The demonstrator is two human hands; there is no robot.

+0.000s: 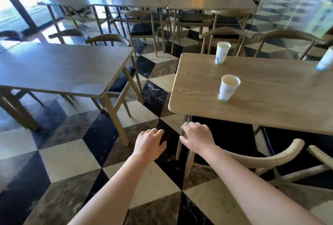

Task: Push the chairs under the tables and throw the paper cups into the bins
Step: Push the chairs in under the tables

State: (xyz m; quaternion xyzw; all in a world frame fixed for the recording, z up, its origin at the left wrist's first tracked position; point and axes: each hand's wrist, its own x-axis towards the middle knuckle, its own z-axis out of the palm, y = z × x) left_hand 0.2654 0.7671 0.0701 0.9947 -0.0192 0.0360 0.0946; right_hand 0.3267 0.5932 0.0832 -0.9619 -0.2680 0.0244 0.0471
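A light wooden table [281,102] stands at the right with paper cups on it: a near stack of cups [228,88], a far cup [222,53] and a third cup [326,61] at the right edge. A wooden chair with a dark seat [281,156] sits tucked under the table's near side. My right hand [198,137] hovers by the chair's left armrest tip, fingers loosely curled, holding nothing. My left hand [149,143] hangs over the floor beside it, fingers apart and empty.
A second table [59,66] with chairs under it stands at the left, a checkered floor aisle [149,88] between the two. More tables and chairs [144,19] fill the back. Another chair's armrest [320,156] shows at the right edge. No bin is in view.
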